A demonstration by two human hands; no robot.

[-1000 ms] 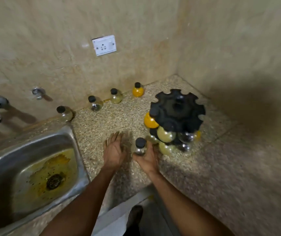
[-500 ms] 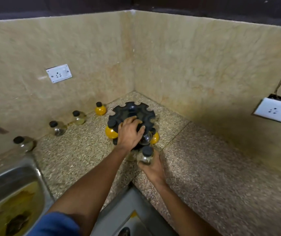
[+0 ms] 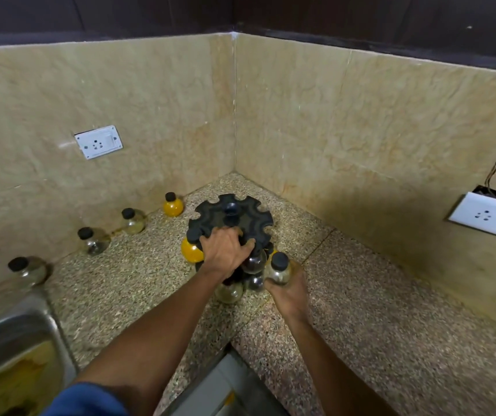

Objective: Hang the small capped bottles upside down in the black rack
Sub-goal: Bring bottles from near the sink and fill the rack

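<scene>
Left of the black rack [image 3: 231, 217], four capped bottles [image 3: 92, 241] are still standing on the desk [image 3: 376, 310]. The left hand [image 3: 225, 253] is gripping the rack's partly filled edge. The right hand [image 3: 290, 291] is gripping an upright bottle [image 3: 278, 270] beside it.

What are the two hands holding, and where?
The right hand grips a clear bottle round its body, cap up. The left hand holds the black rack by its top.
</scene>
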